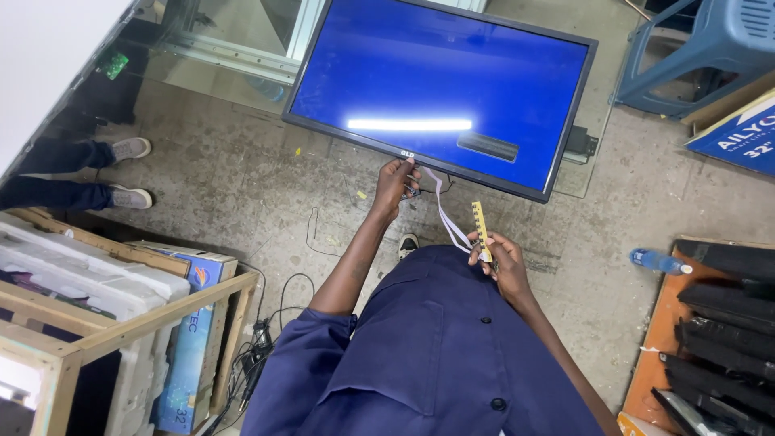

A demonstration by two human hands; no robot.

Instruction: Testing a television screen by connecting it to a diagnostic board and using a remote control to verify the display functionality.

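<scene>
A flat-screen monitor [440, 89] with a lit blue screen stands on the concrete floor in front of me. My left hand [395, 182] grips its lower bezel near the middle, where a white flat ribbon cable [445, 211] comes out. That cable runs to a narrow yellow-green strip circuit board [480, 227], which my right hand [499, 262] pinches upright by its lower end. I wear a dark blue work shirt.
A person's legs and grey shoes [129, 149] stand at the left. A wooden crate with foam and a boxed screen [190, 323] sits lower left, cables [258, 355] beside it. A blue plastic stool [702, 48], a water bottle [658, 261] and stacked dark panels [726, 323] lie at right.
</scene>
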